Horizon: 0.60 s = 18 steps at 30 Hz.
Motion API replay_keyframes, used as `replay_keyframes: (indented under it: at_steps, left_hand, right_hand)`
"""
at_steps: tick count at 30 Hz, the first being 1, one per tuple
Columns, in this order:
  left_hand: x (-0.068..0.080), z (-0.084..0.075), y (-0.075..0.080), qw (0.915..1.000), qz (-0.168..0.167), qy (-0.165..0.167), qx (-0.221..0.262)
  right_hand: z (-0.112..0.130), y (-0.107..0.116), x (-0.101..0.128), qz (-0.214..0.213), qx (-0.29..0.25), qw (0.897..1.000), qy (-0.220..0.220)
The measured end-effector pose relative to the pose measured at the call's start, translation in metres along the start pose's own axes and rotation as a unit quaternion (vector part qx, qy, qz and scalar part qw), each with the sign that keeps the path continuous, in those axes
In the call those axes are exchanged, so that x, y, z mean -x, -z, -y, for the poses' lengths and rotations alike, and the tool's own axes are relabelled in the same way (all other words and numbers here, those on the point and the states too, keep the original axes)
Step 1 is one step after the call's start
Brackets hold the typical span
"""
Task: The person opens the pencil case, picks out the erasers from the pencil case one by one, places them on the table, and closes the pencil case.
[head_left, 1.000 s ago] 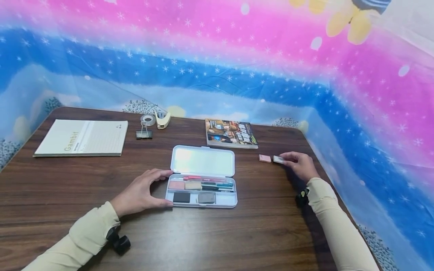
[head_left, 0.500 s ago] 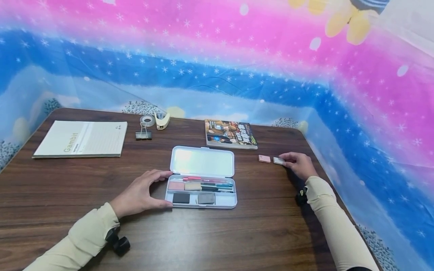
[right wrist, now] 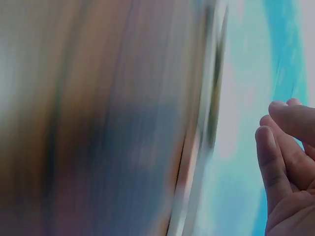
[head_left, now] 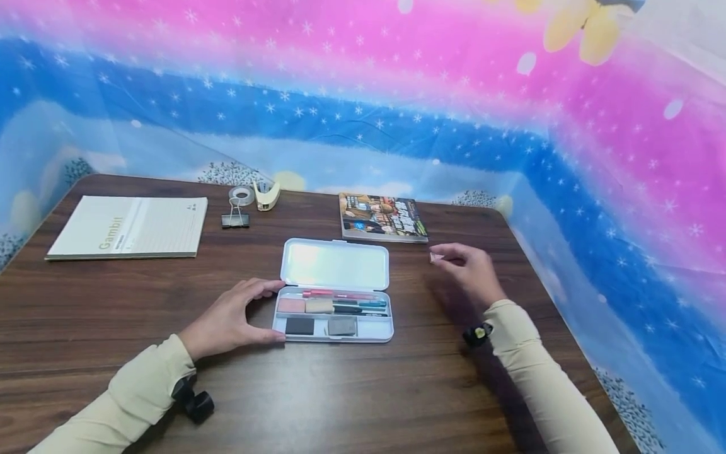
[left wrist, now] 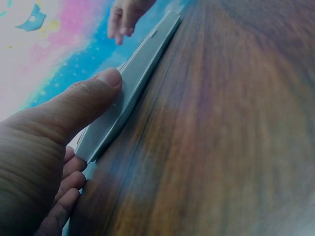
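An open white pencil case (head_left: 334,265) lies on the table. My left hand (head_left: 229,318) steadies its left end, thumb at the front edge and fingers at the back; in the left wrist view the thumb (left wrist: 93,96) rests along its side. Inside are a pink eraser (head_left: 292,306), a beige eraser (head_left: 319,306), several pens (head_left: 340,294), a black block (head_left: 299,326) and a grey block (head_left: 342,326). My right hand (head_left: 471,271) hovers at the right, fingers loosely bent; the right wrist view shows nothing between its fingertips. A small pink eraser (head_left: 435,257) shows right at them.
A comic-style book (head_left: 382,217) lies behind the case. At the back stand a stapler (head_left: 266,197), a tape roll (head_left: 241,196) and a binder clip (head_left: 235,220). A notebook (head_left: 127,227) lies back left. Printed cloth (head_left: 340,145) hangs behind the table (head_left: 351,403).
My right hand has left the white eraser's spot and moved left, over the pink eraser; the white eraser is now hidden from the head view. The left hand stays on the case.
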<state>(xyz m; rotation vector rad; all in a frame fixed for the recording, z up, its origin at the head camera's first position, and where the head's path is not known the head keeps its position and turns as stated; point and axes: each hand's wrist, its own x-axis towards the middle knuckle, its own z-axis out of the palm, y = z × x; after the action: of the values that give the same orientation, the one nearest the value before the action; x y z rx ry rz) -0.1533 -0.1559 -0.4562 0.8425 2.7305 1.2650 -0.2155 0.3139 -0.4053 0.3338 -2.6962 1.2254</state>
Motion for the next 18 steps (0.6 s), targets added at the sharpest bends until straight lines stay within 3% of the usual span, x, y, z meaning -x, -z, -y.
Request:
replay_keyframes:
  at_steps: [3,7,12,18]
  left_hand:
    - [0.001,0.001,0.001,1.0000,0.001,0.002,0.000]
    - [0.001,0.002,0.000,1.0000,0.002,0.005,0.004]
    - [0.000,0.001,0.000,1.0000,0.003,0.008,0.005]
    - [0.001,0.000,0.000,1.0000,0.004,0.005,0.005]
  right_hand:
    - [0.037,-0.035,0.008,0.052,-0.061,0.996,0.027]
    - [0.073,-0.076,0.016,0.135,-0.085,0.985,0.067]
    - [0.098,-0.110,0.020,0.200,-0.056,0.976,0.067]
    - [0.107,-0.128,0.021,0.225,-0.029,0.972,0.055]
